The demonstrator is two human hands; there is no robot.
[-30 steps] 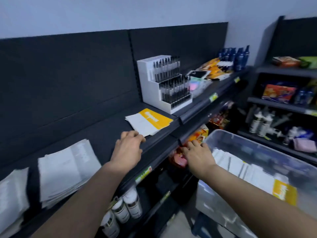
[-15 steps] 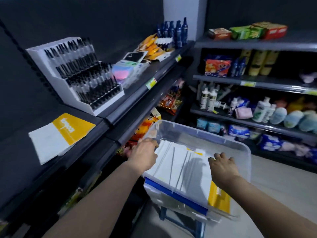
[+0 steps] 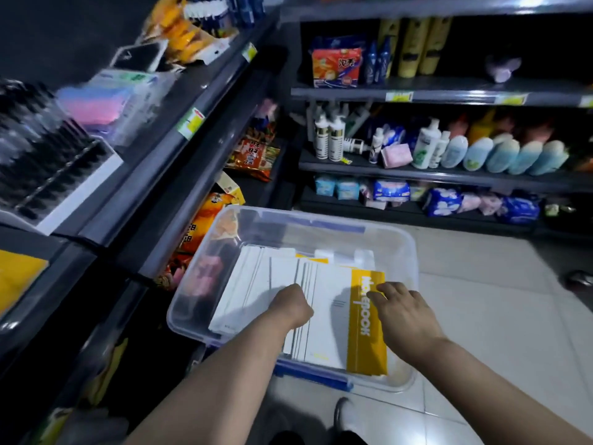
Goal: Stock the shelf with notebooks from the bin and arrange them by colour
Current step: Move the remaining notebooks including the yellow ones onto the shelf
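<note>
Hands are now down in the bin, and that is the big change. A second ago the left hand was up on the dark shelf edge near a yellow and white notebook lying there, and the right hand was just reaching the bin. Half a second ago both hands were at the bin rim. So one notebook looks put away, and it is time to get more.

Only the head view is given. In it, the clear plastic bin (image 3: 401,239) sits low beside the shelf (image 3: 205,146). Inside lies a stack of notebooks (image 3: 266,284), mostly white. The top notebook (image 3: 365,326) has a yellow band with writing.

The left hand (image 3: 293,308) is curled with its fingers tucked under, pressing on the edges of the stack. I cannot tell if it has hold of any.

The right hand (image 3: 402,311) lies flat with fingers spread, resting on the yellow band of the top notebook. It holds nothing yet.

I think the next step is to lift some notebooks out. The stack is thin and slippery, so some could slide away.

A corner of the yellow notebook (image 3: 17,277) on the shelf shows at the far left.
</note>
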